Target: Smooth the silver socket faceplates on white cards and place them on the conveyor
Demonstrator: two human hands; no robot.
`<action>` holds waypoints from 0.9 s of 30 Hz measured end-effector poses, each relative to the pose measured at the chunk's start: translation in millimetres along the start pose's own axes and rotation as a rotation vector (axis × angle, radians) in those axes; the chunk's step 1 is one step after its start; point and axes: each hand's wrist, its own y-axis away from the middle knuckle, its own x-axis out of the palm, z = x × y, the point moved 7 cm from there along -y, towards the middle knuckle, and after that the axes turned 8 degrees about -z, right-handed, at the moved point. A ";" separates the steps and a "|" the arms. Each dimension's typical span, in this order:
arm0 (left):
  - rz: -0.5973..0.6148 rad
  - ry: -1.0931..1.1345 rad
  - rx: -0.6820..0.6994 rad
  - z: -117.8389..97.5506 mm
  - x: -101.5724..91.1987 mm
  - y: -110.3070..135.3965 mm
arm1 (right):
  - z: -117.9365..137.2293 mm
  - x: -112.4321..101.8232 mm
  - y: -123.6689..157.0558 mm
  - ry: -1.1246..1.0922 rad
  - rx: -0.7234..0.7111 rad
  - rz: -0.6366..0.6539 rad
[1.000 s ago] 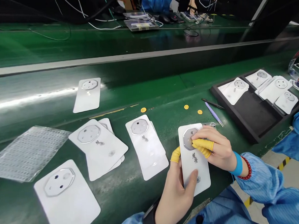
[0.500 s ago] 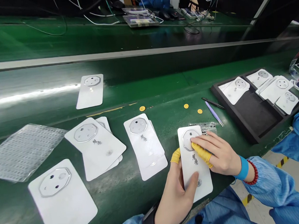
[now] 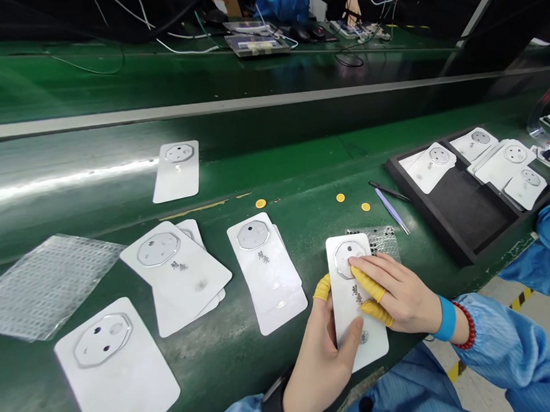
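Drew right hand (image 3: 408,297) a little lower and farther right than a second earlier, parting its yellow-cotted thumb from the index finger and baring more of the octagonal camera plate (image 3: 343,256) on the white phone back cover (image 3: 347,307). Kept the cover in front of the body, between both hands, with printed face up. Gripped its lower half in left hand (image 3: 319,359), with thumb across the face and a yellow-cotted finger at the left edge. Rested right hand on the face with fingers stretched and parted, touching the camera plate with a bare fingertip. Could not tell whether resting on the green bench (image 3: 297,186) or lifted off. Just beyond right hand, had a clear sheet of small dark parts (image 3: 386,242); farther out, purple tweezers (image 3: 391,208) beside black tweezers (image 3: 388,190), and yellow discs (image 3: 365,206). Right of these, saw a black tray (image 3: 464,210) holding more covers. Left of left hand, saw an overlapping pair of covers (image 3: 270,274), a fanned stack of covers (image 3: 180,292), a single cover (image 3: 122,383) and a clear dimpled sheet (image 3: 49,288).
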 end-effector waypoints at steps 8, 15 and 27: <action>-0.030 0.005 0.019 1.8 -0.7 4.4 | 4.8 -0.7 0.5 -0.010 -0.010 -0.019; -0.184 0.020 -0.139 -9.9 -8.5 -9.8 | -6.7 1.7 -7.2 -0.361 0.118 -0.045; -0.223 -0.059 -0.014 -28.3 -7.0 -4.3 | -6.0 -6.9 -14.7 -0.470 0.158 -0.140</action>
